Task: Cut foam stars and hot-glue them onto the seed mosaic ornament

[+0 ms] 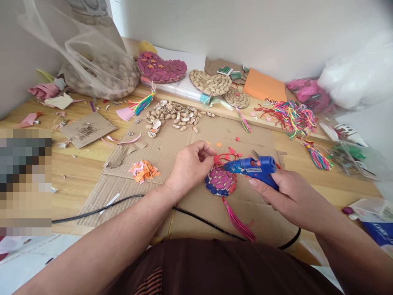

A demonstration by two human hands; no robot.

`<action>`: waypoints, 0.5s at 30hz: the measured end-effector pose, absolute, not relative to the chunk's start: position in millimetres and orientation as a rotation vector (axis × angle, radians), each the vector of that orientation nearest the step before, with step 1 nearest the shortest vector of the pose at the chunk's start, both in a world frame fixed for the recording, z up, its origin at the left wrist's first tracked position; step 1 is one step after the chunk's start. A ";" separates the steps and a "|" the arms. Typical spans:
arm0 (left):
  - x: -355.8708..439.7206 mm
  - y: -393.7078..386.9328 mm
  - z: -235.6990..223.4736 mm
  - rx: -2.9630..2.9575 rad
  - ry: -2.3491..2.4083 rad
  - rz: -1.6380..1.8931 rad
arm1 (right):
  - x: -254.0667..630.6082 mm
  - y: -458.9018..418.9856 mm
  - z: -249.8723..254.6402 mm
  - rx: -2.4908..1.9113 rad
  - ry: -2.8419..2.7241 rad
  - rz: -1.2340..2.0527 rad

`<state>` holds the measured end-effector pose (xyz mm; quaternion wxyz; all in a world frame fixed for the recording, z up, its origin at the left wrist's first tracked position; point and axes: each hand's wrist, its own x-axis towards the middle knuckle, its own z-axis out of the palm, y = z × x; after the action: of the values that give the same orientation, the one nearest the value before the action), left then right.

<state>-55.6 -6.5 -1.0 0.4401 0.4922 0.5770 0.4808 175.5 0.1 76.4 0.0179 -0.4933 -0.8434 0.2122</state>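
Observation:
My right hand (285, 192) is wrapped round a blue hot glue gun (256, 169), whose nozzle points left over the top of a round ornament (219, 180). Purple, dark blue and red painted peanut shells cover this ornament, and a pink tassel (238, 219) hangs from its lower edge. At the ornament's upper left edge, my left hand (195, 164) is closed with thumb and fingers pinched; what lies between the fingertips is hidden. A red cord loop (230, 155) and red paper scraps (231, 150) lie just beyond the ornament on the cardboard (190, 205).
A black cable (202, 221) crosses the cardboard in front of me. Orange and pink paper bits (144, 171) lie left, loose peanut shells (175, 114) behind. Heart-shaped pieces (162, 67), an orange sheet (264, 85) and colourful tassels (291, 114) line the back; a peanut bag (101, 73) stands back left.

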 end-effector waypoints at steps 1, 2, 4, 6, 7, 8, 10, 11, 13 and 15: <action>-55.7 -6.6 -0.7 1.220 1.434 1.193 | 175.5 0.0 76.3 -1.539 -2.616 0.660; -55.7 -6.5 -0.3 1.218 1.435 1.191 | 175.5 -0.2 76.3 -1.545 -2.612 0.670; -55.6 -6.4 0.5 1.215 1.436 1.189 | 175.6 -0.6 76.7 -1.547 -2.609 0.703; -55.4 -6.4 0.9 1.211 1.436 1.190 | 175.7 -1.1 77.3 -1.540 -2.612 0.709; -55.3 -6.4 0.9 1.208 1.434 1.190 | 175.8 -1.2 77.5 -1.538 -2.613 0.700; -55.3 -6.4 1.0 1.206 1.432 1.190 | 175.9 -1.3 77.6 -1.540 -2.615 0.690; -55.2 -6.6 1.0 1.204 1.431 1.189 | 176.0 -1.4 77.6 -1.547 -2.620 0.681; -55.2 -6.6 1.1 1.204 1.432 1.188 | 176.1 -1.3 77.5 -1.551 -2.623 0.680; -55.1 -6.7 1.3 1.201 1.433 1.188 | 176.2 -1.0 77.0 -1.547 -2.628 0.666; -55.1 -6.7 1.4 1.199 1.431 1.191 | 176.0 -0.7 76.5 -1.542 -2.632 0.649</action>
<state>-55.1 -6.7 1.4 0.4473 0.4842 0.5779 0.4811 176.0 -0.7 76.5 0.0114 -0.4943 -0.8440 0.2081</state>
